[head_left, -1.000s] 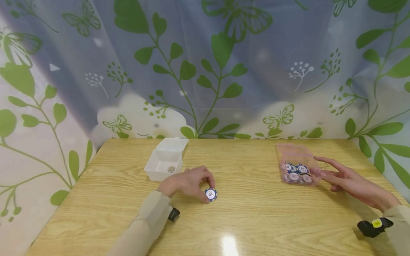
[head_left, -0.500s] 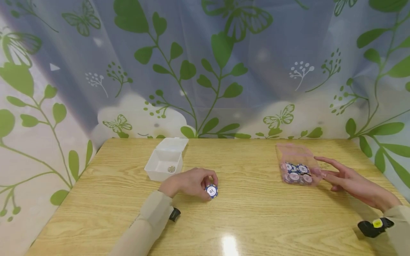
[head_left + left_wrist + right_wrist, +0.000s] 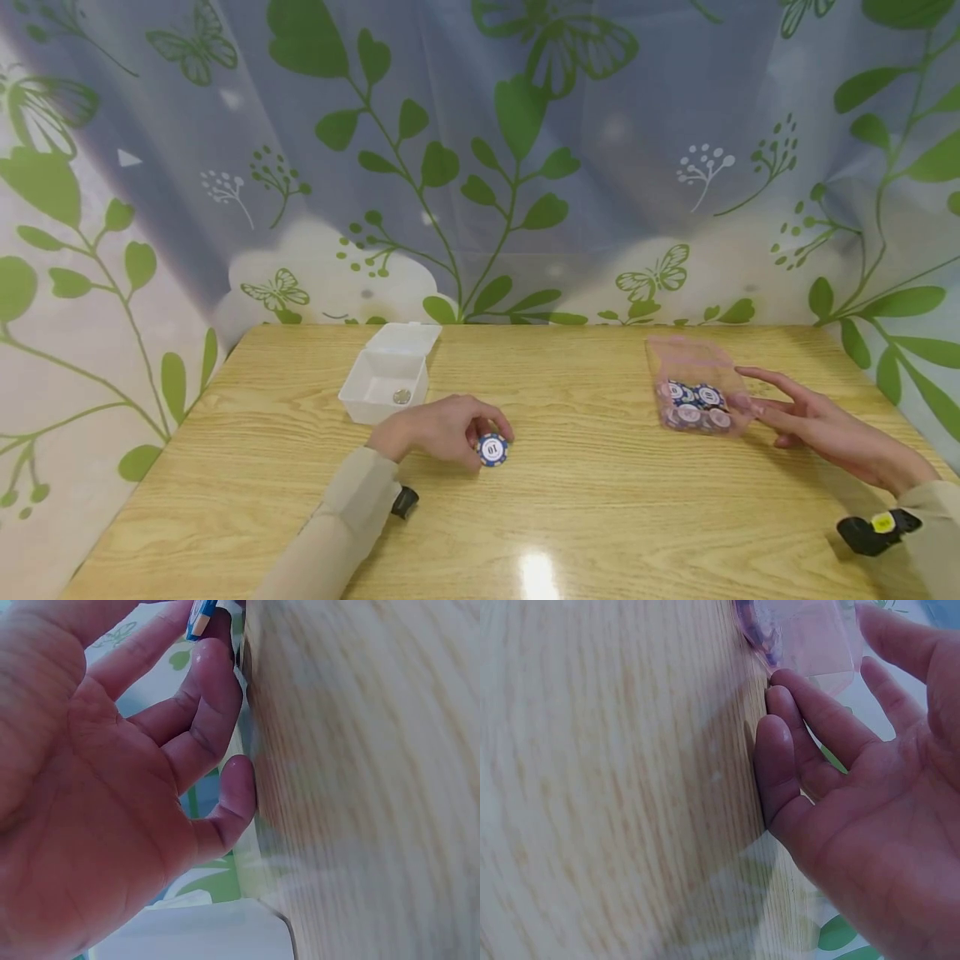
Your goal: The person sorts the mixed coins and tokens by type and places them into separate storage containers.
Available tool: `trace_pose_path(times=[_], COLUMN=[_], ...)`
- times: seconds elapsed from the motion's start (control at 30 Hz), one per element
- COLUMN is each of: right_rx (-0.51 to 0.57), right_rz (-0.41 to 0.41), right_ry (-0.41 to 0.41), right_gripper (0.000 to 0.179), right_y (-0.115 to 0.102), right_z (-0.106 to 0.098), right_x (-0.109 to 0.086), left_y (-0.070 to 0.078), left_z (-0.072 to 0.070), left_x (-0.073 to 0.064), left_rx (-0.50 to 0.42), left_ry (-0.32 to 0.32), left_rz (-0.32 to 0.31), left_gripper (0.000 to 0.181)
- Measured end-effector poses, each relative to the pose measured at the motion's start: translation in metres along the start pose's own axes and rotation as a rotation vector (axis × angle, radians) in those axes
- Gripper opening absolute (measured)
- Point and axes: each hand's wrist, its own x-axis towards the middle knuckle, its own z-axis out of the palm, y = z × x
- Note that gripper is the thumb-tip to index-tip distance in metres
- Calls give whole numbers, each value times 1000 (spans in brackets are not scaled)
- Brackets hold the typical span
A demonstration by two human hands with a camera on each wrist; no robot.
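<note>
My left hand [image 3: 450, 429] pinches a blue and white poker chip [image 3: 492, 450] marked 10, tilted and held at its edge between thumb and fingertips over the table. In the left wrist view only a sliver of the chip [image 3: 201, 618] shows at the top. Fairly straight fingers of my right hand [image 3: 817, 421] touch the right side of a see-through pink box [image 3: 731, 400]. That box has its lid up and several blue poker chips [image 3: 693, 396] inside. The right wrist view shows the thumb against the pink plastic and the other fingers low by the tabletop.
A white plastic box [image 3: 367, 410] with its lid raised stands left of centre, a silver coin [image 3: 402, 397] on its floor. Both boxes are on the wooden table [image 3: 577, 500]. Behind the table's back edge hangs a leaf-patterned curtain [image 3: 480, 208].
The chip in my left hand went from near the tabletop to a more raised, tilted pose, drifting slightly up. My right hand and both boxes stayed put.
</note>
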Motion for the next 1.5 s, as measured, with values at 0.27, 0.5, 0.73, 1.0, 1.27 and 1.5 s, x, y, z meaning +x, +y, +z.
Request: trace_pose_path(times=[0.27,0.5,0.73,1.0,1.27,1.5], right_rx=[-4,4,-2,-18,-24,-25], right_rz=[8,16,14,6,1,-2], right_ry=[2,-1,1,10,15,15], right_gripper=[64,64,64,64,63,63], right_y=[-1,-1,-2,0,1,1], right_z=[0,0,0,0,0,0], right_x=[0,0,1,0,0,0], left_y=[1,2,3,0,0,3], left_z=[2,3,2,4,4,2], left_x=[1,2,1,2,2,4], left_rx=[39,80,67,68,53,52], left_ry=[32,35,24,41,56,126], left_rz=[12,15,0,17,11,27], left_gripper=[38,44,49,37,36,36])
